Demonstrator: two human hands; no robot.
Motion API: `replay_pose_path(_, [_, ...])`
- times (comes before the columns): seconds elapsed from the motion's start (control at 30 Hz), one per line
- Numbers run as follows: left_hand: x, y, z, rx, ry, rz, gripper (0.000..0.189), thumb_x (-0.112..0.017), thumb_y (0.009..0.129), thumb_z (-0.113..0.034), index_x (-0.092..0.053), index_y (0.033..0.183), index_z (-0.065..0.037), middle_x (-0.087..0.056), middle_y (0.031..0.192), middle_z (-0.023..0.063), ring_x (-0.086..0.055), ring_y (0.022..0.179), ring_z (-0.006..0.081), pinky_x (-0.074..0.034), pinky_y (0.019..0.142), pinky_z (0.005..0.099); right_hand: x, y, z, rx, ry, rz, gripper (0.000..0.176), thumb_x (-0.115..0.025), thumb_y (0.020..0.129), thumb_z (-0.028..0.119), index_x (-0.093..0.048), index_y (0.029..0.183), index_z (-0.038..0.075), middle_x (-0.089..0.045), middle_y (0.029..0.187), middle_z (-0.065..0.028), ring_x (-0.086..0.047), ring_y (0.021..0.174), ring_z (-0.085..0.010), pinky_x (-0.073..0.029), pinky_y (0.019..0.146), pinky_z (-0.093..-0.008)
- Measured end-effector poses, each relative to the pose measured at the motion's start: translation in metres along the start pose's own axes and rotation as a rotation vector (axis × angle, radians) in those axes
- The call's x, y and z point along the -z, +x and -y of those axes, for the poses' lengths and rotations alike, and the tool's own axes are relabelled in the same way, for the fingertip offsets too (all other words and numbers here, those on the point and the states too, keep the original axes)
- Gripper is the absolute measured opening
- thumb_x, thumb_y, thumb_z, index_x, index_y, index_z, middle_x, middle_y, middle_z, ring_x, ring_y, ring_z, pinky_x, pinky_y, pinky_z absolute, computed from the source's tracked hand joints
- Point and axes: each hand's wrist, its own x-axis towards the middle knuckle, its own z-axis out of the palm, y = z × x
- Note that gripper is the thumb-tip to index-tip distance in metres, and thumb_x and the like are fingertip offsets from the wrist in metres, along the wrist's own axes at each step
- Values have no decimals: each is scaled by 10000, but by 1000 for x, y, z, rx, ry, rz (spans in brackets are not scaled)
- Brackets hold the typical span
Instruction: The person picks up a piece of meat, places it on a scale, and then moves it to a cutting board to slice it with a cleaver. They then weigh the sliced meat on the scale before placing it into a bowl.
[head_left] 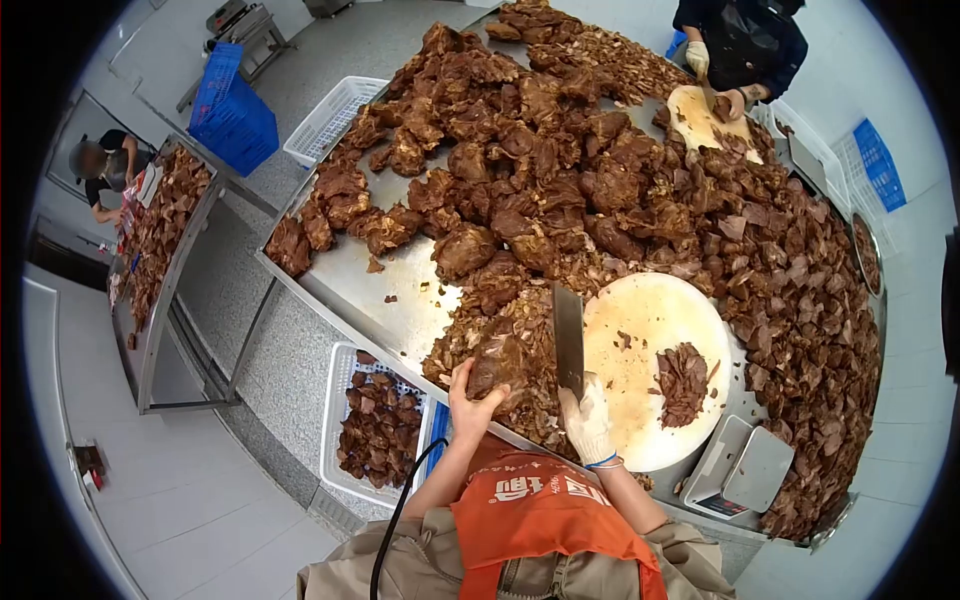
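My bare left hand [474, 405] is wrapped round the near side of a large chunk of brown cooked meat [499, 362], which rests over a heap of small meat scraps. In my gloved right hand [588, 420] is a cleaver [568, 340], its broad blade pointing away from me at the left rim of the round cutting board [640, 300]. Sliced meat [684, 385] lies in a small pile on the board's right half. The fingers under the cleaver's handle are partly hidden.
Large meat chunks [540, 170] cover the steel table's far side, with cut pieces [800, 340] along the right. A scale [740, 470] stands near the front edge. A white basket of meat [380, 430] sits on the floor at left. Another person [745, 50] cuts at the far board.
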Motion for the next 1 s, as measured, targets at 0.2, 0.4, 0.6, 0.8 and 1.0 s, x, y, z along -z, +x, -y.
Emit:
replay_pose_path(0.2, [16,7,-4,140,-291,269,481,-755,710,-13,-596,1162,31,-641,1094,89,-614,1021,199,-494,899,320,35,16,52,326,-569,215,637,-579,759,16,-534,1369,196,-554,1092,-119,-631,671,-286,-541,573,-389])
replay_pose_path(0.4, [25,9,-14,194,-376,266,411,-733,686,6,-636,1085,8,-673,1027,83,-647,941,203,-517,857,339,36,27,47,465,-633,225,618,-586,775,34,-524,1370,186,-575,1122,-126,-641,667,-288,-533,540,-387])
replay_pose_path(0.6, [26,3,-5,388,-636,259,383,-696,745,-70,-642,1114,19,-692,1047,131,-667,962,255,-524,901,378,33,21,13,355,-644,76,626,-619,774,46,-513,1376,185,-578,1105,-135,-633,648,-299,-524,536,-399])
replay_pose_path(0.8, [35,7,1,566,-758,429,387,-637,807,-207,-650,1055,91,-698,1031,193,-684,939,304,-538,889,428,25,22,2,172,-419,-25,541,-593,824,13,-543,1344,154,-565,1073,-158,-601,678,-320,-517,589,-398])
replay_pose_path(1.0, [44,10,1,568,-1063,533,373,-638,796,-218,-651,1047,58,-697,1011,179,-691,893,313,-562,850,458,62,14,-31,73,-401,-55,498,-566,840,14,-546,1328,109,-561,1009,-204,-591,878,-363,-501,742,-408])
